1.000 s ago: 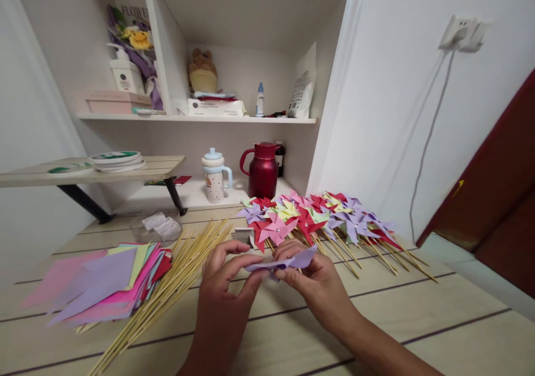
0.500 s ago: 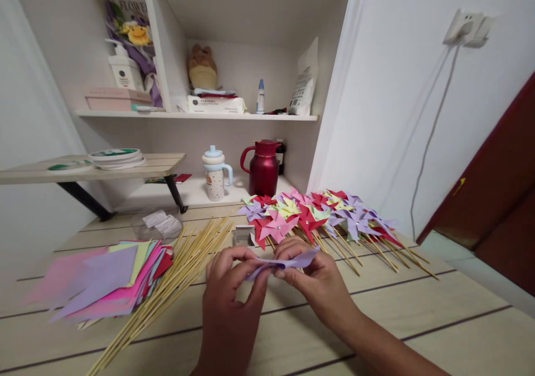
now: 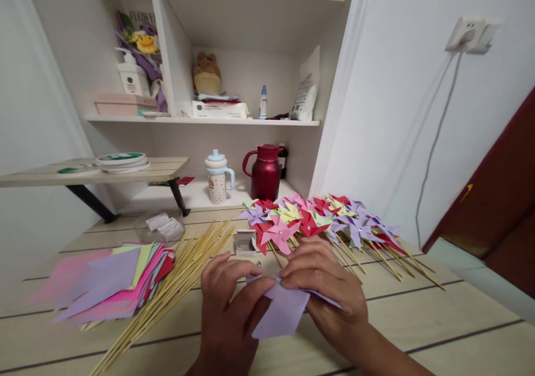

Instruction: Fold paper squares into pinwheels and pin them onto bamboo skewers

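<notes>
Paper (image 3: 282, 315), lilac, thin and matt, is at the lower centre of the frame, creased into angular flaps, one of them broad and hanging down between the hands. The fingers of the left hand (image 3: 232, 303) pinch its upper left part; those of the right hand (image 3: 336, 301) are curled over its upper right part, grasping it, a folded edge jutting out beneath them. The bench (image 3: 418, 320) below is pale and wood-grained, scored by dark straight grooves. Just beyond the paper lies a small shiny bead (image 3: 258, 264), near a little open box (image 3: 246, 248). Right of centre, pinwheels (image 3: 309, 223) with pointed blades in pink, red, lilac, yellow and pale green overlap in a heap, their slim stems slanting toward the lower right. At lower left, straight-edged coloured sheets (image 3: 111, 287) fan out in a loose stack beside a bundle of slender, bamboo-like sticks (image 3: 167, 298). Behind the stack sits a clear rounded tub (image 3: 143, 230) with white printed packets (image 3: 169, 228). Near mid-frame stand a speckled cup (image 3: 217, 188) and a glossy red jug (image 3: 266, 180).
</notes>
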`<state>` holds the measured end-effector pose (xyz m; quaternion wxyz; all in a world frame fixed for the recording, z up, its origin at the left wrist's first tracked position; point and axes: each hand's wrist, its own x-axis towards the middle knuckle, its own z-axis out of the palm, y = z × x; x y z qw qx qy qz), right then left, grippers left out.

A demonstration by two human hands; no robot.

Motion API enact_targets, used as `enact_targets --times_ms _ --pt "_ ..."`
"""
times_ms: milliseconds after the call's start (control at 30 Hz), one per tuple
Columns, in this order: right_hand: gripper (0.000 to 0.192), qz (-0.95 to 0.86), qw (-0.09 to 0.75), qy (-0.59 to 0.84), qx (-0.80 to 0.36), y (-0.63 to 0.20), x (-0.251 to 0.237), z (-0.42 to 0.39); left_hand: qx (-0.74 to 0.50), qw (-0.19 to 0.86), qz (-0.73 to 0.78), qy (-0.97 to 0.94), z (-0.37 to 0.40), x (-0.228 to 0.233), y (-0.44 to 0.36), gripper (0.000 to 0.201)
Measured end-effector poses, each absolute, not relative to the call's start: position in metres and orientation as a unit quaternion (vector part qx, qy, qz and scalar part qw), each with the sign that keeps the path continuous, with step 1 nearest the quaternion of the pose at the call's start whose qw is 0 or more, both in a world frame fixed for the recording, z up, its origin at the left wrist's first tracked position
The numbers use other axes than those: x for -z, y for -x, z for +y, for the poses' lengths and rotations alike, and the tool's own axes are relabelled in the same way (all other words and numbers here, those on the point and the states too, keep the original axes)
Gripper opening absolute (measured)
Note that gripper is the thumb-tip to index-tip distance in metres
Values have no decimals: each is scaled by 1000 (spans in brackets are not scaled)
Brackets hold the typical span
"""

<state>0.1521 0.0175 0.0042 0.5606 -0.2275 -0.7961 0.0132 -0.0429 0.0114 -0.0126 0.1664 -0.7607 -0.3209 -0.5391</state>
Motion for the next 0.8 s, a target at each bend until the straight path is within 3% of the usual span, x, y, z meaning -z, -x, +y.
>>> enact_targets --times_ms 100,200,367,800 --pt "19 -794 563 230 -22 -152 -2 21 554 118 -317 761 15 14 44 20" --pt "11 -777 572 259 -50 -154 0 26 561 16 -328 760 20 19 47 36" --pt "7 -755 576 297 -97 -155 7 33 643 -168 -497 558 39 34 52 34" --pt "7 -769 547 295 -149 -150 17 39 600 -48 -617 507 72 33 106 30"
